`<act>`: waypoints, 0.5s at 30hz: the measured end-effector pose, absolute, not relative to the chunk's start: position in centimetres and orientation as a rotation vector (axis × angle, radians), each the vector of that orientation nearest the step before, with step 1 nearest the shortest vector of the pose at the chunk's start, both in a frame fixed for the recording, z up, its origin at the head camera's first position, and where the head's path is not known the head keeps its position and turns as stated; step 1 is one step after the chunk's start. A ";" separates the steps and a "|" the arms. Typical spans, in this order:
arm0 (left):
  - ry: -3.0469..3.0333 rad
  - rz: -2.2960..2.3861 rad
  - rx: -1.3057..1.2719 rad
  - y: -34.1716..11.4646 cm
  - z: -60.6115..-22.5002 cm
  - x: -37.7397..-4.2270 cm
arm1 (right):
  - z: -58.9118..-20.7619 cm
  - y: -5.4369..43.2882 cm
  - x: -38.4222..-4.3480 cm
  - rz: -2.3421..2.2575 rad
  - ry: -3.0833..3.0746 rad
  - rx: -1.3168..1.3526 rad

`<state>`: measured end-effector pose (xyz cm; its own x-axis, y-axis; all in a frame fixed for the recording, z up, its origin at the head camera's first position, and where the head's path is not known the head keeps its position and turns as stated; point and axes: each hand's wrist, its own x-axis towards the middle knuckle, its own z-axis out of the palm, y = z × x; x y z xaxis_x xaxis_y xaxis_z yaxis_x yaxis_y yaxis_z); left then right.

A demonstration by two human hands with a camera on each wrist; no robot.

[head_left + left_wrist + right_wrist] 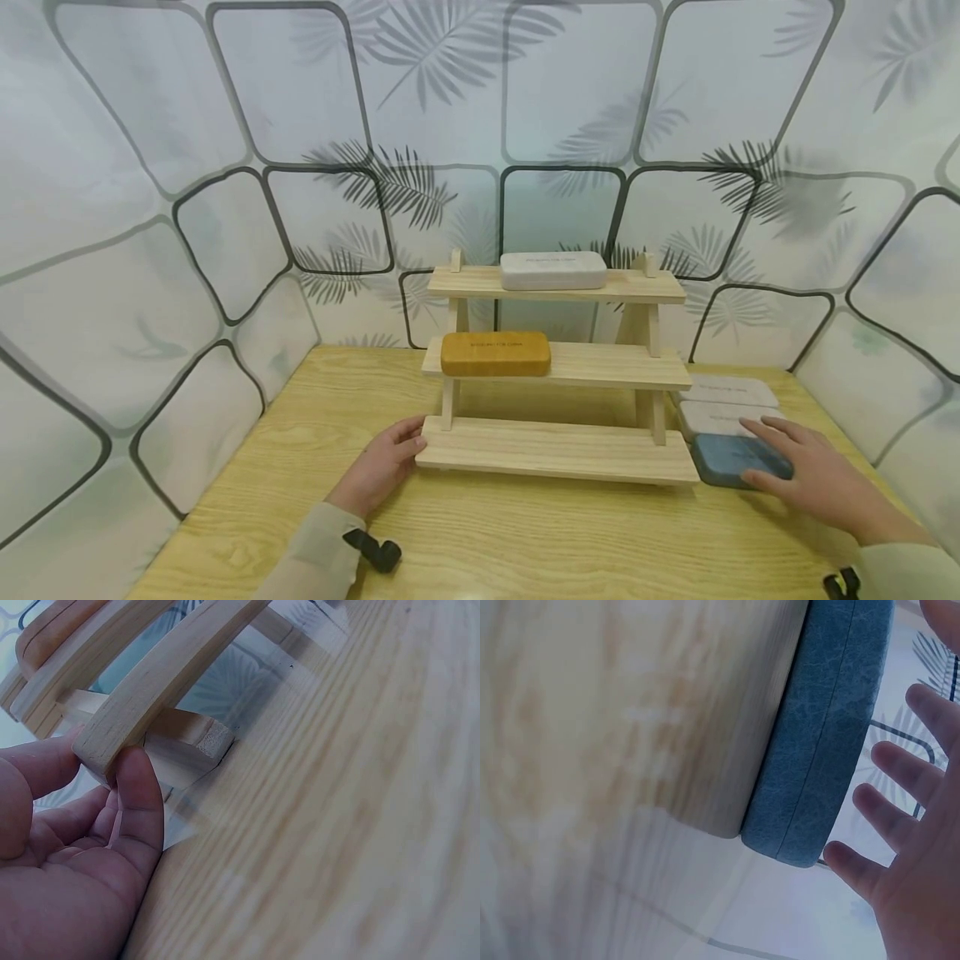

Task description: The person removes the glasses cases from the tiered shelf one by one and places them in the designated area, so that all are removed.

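A three-tier wooden display shelf (555,448) stands on the table. At the left end of its lowest board, my left hand (382,467) pinches the wood between thumb and fingers, as the left wrist view shows up close. A blue glasses case (727,461) lies closed on the table, right of the shelf. Over it hovers my right hand (821,475), fingers spread and holding nothing; in the right wrist view the fingers (904,769) are beside the case's top. A mustard-yellow glasses case (495,354) sits on the middle board's left part, and a white one (553,272) on the top board.
Behind the blue case lie two pale glasses cases (731,390) in a row, close against the shelf's right side. The wood-grain table (270,467) is bounded at the back and sides by a leaf-patterned curtain (442,108).
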<state>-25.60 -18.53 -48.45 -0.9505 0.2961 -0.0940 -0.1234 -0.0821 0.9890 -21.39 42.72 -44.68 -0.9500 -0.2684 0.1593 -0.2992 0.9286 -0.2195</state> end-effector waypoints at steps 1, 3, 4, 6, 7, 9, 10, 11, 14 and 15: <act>1.909 2.114 0.190 -18.5 -48.4 -25.6 | -44.6 42.7 -21.4 0.368 -2.961 0.434; 1.913 2.111 0.195 -18.5 -48.4 -25.6 | -44.5 42.5 -21.4 0.368 -2.959 0.430; 1.915 2.109 0.197 -18.5 -48.4 -25.5 | -44.5 42.4 -21.4 0.367 -2.957 0.423; 1.921 2.106 0.202 -18.5 -48.4 -25.5 | -44.3 42.3 -21.4 0.361 -2.946 0.422; 1.924 2.104 0.200 -18.5 -48.3 -25.5 | -44.2 42.2 -21.4 0.358 -2.943 0.421; 1.927 2.103 0.198 -18.5 -48.3 -25.4 | -44.1 42.0 -21.3 0.357 -2.935 0.424; 1.929 2.103 0.200 -18.5 -48.3 -25.4 | -43.9 41.9 -21.3 0.358 -2.926 0.424; 1.925 2.105 0.195 -18.5 -48.3 -25.4 | -43.8 41.8 -21.3 0.362 -2.925 0.426; 1.919 2.103 0.201 -18.6 -48.2 -25.4 | -43.4 41.4 -21.3 0.385 -2.917 0.428; 1.916 2.102 0.205 -18.6 -48.1 -25.4 | -43.3 41.3 -21.3 0.392 -2.915 0.429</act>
